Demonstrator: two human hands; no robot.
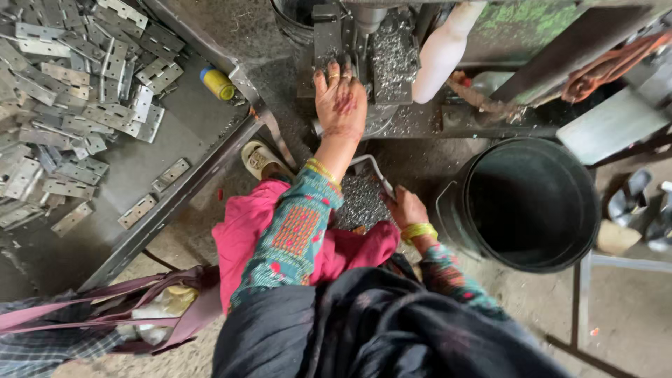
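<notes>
My left hand (341,101) reaches forward and lies flat on the base of a drilling machine (371,42), fingertips against a dark metal block just left of the spindle. I cannot see whether a part lies under the fingers. Metal shavings (393,56) cover the machine beside it. My right hand (404,208) is low, near my lap, and closed around the end of a pale bent metal handle (371,168). Under the handle lies a heap of grey shavings (360,199).
A sloping metal tray (203,133) on the left holds several flat steel hinges (77,105) and a small yellow bottle (218,83). A black bucket (521,203) stands on the right, and a white bottle (441,52) leans on the machine. A sandal (260,159) and a maroon bag (140,308) are on the floor.
</notes>
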